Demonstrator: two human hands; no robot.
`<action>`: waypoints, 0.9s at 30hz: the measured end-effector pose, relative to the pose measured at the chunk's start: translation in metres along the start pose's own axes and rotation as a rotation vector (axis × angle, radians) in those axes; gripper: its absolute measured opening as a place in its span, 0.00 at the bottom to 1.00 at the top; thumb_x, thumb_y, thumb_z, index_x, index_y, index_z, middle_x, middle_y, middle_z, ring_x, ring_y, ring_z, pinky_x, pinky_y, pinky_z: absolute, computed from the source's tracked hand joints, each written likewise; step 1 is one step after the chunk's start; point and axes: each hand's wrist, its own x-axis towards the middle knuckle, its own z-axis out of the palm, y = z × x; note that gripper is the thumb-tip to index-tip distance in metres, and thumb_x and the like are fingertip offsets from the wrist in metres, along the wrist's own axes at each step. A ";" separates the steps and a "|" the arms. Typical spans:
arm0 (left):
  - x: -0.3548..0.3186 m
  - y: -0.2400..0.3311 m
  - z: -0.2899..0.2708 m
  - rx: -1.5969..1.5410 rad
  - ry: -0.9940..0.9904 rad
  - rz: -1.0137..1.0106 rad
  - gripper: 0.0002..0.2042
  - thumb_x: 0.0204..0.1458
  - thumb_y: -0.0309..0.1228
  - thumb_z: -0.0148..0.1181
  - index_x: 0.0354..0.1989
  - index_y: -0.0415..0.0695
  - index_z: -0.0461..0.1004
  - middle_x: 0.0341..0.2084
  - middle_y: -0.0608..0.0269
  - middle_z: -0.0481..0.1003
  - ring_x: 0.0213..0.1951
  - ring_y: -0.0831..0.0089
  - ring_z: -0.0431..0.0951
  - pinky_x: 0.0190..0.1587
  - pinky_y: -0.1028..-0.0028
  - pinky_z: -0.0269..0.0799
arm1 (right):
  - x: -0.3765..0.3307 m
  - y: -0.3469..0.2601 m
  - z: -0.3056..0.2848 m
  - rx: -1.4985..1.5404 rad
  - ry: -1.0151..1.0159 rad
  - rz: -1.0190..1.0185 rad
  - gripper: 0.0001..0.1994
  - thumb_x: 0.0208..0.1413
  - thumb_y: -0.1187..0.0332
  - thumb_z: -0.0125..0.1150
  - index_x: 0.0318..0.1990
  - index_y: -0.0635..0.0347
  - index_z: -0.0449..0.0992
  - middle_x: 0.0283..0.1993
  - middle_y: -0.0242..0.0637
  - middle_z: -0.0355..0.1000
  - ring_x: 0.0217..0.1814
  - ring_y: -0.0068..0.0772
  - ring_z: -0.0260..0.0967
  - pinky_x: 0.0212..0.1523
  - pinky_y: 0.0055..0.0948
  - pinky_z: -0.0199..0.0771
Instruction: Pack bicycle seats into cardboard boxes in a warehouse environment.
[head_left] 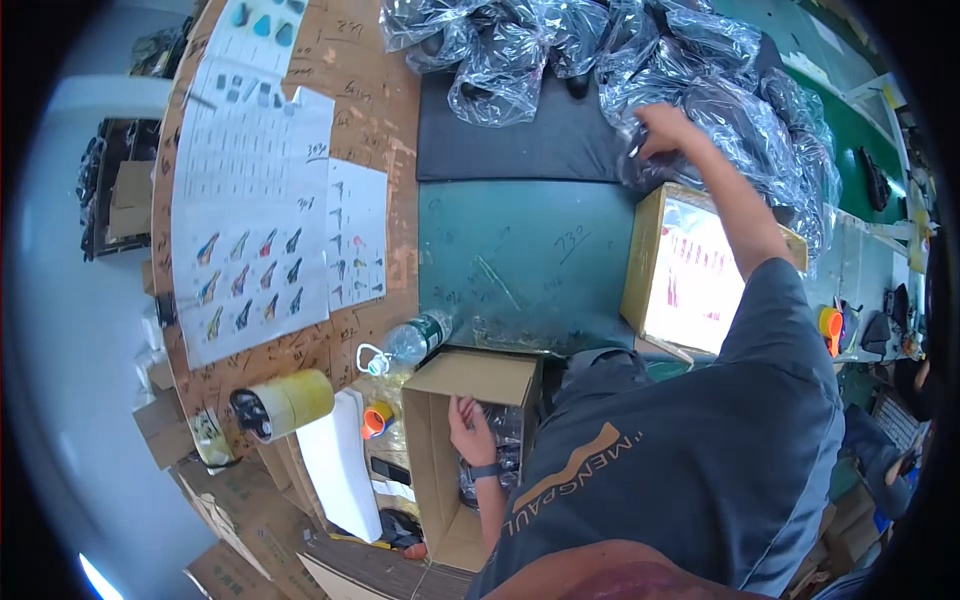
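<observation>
My right hand (665, 130) reaches to the near edge of a pile of clear plastic bags (720, 110) that hold black objects shaped like bicycle saddles. Its fingers are closed on one bagged saddle (636, 165), partly hidden under the hand. My left hand (470, 432) is over an open cardboard carton (432, 480) in front of me, its fingertips closed on the edge of the raised carton flap (470, 375). Several dark bagged saddles (505, 425) lie inside the carton, partly covered by my hand and wrist.
A black pad (510, 140) lies on the green bench (530, 250). Beside my right arm stands a yellow-edged box (645, 260) with a printed sheet. Left are a plastic bottle (405, 342), a yellow cylinder (290, 402), an orange tape roll (376, 420) and a board with picture sheets (255, 240).
</observation>
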 end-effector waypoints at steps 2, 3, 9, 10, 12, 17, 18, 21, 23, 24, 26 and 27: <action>0.018 0.037 0.040 0.105 -0.187 0.231 0.25 0.65 0.21 0.61 0.71 0.34 0.68 0.54 0.48 0.82 0.54 0.63 0.83 0.60 0.66 0.77 | 0.010 -0.017 0.028 -0.188 -0.122 -0.090 0.41 0.27 0.60 0.88 0.57 0.55 0.80 0.51 0.45 0.84 0.55 0.58 0.81 0.60 0.55 0.78; 0.025 0.059 0.058 0.150 -0.262 0.303 0.25 0.64 0.21 0.61 0.70 0.35 0.70 0.54 0.49 0.82 0.54 0.63 0.83 0.60 0.66 0.77 | 0.006 -0.051 0.028 -0.246 -0.162 -0.105 0.40 0.24 0.61 0.89 0.54 0.55 0.81 0.48 0.43 0.85 0.52 0.54 0.83 0.56 0.54 0.78; 0.081 0.132 0.176 0.281 -0.544 0.479 0.33 0.58 0.27 0.71 0.73 0.36 0.66 0.61 0.47 0.78 0.61 0.58 0.80 0.65 0.62 0.73 | -0.074 -0.146 -0.010 0.065 0.215 -0.489 0.33 0.32 0.63 0.83 0.50 0.57 0.75 0.44 0.42 0.82 0.54 0.49 0.77 0.48 0.49 0.78; 0.084 0.148 0.199 0.257 -0.429 0.533 0.42 0.53 0.28 0.75 0.76 0.36 0.59 0.66 0.44 0.72 0.64 0.56 0.77 0.67 0.61 0.71 | -0.090 -0.153 -0.019 0.227 0.291 -0.548 0.31 0.34 0.61 0.81 0.49 0.58 0.75 0.41 0.44 0.81 0.52 0.53 0.77 0.48 0.50 0.79; 0.088 0.188 0.233 0.234 -0.326 0.588 0.51 0.49 0.30 0.80 0.79 0.35 0.52 0.71 0.41 0.66 0.67 0.54 0.73 0.69 0.59 0.69 | -0.124 -0.171 -0.047 0.565 0.221 -0.547 0.33 0.39 0.57 0.81 0.52 0.61 0.73 0.43 0.48 0.78 0.50 0.56 0.76 0.50 0.47 0.77; 0.099 0.216 0.227 0.022 -0.188 0.728 0.58 0.41 0.27 0.82 0.80 0.35 0.47 0.71 0.46 0.63 0.66 0.57 0.72 0.69 0.60 0.69 | -0.141 -0.130 -0.089 1.159 0.029 -0.438 0.33 0.51 0.51 0.79 0.59 0.64 0.76 0.55 0.48 0.79 0.56 0.49 0.79 0.57 0.41 0.78; 0.096 0.213 0.221 0.018 -0.193 0.720 0.58 0.41 0.27 0.82 0.80 0.35 0.47 0.71 0.46 0.63 0.66 0.57 0.72 0.69 0.60 0.69 | -0.125 -0.096 -0.080 1.036 0.284 -0.373 0.33 0.52 0.55 0.79 0.63 0.63 0.77 0.60 0.46 0.78 0.57 0.46 0.79 0.58 0.43 0.78; 0.090 0.168 0.187 -0.059 -0.650 0.084 0.54 0.41 0.25 0.81 0.76 0.35 0.51 0.64 0.51 0.71 0.60 0.61 0.76 0.65 0.61 0.73 | -0.080 0.033 -0.075 0.170 0.693 0.223 0.44 0.50 0.63 0.80 0.75 0.57 0.64 0.63 0.54 0.75 0.67 0.58 0.72 0.67 0.48 0.74; 0.070 0.109 0.160 -0.216 -0.690 -0.039 0.51 0.41 0.24 0.81 0.74 0.36 0.55 0.61 0.54 0.74 0.58 0.63 0.77 0.63 0.60 0.74 | -0.065 0.112 -0.045 -0.154 0.394 0.690 0.54 0.48 0.68 0.79 0.81 0.49 0.50 0.70 0.56 0.69 0.71 0.64 0.68 0.70 0.50 0.72; 0.050 0.096 0.146 -0.337 -0.675 -0.114 0.49 0.40 0.24 0.81 0.73 0.36 0.58 0.60 0.55 0.75 0.58 0.64 0.76 0.63 0.60 0.74 | -0.070 0.140 -0.030 -0.189 0.227 0.791 0.47 0.53 0.69 0.72 0.79 0.48 0.54 0.66 0.58 0.74 0.69 0.58 0.73 0.66 0.55 0.75; 0.021 0.043 0.095 -0.220 -0.674 0.012 0.39 0.45 0.25 0.78 0.67 0.37 0.63 0.55 0.56 0.77 0.54 0.64 0.78 0.60 0.60 0.76 | -0.063 0.215 0.028 0.004 0.127 0.782 0.51 0.48 0.64 0.75 0.80 0.56 0.51 0.65 0.62 0.75 0.68 0.57 0.75 0.67 0.53 0.75; 0.007 0.002 0.066 -0.082 -0.664 0.140 0.29 0.50 0.26 0.74 0.61 0.37 0.69 0.51 0.57 0.79 0.51 0.65 0.80 0.57 0.61 0.78 | -0.055 0.220 0.043 0.072 0.154 0.742 0.51 0.46 0.64 0.75 0.77 0.65 0.53 0.62 0.63 0.77 0.65 0.58 0.77 0.65 0.50 0.76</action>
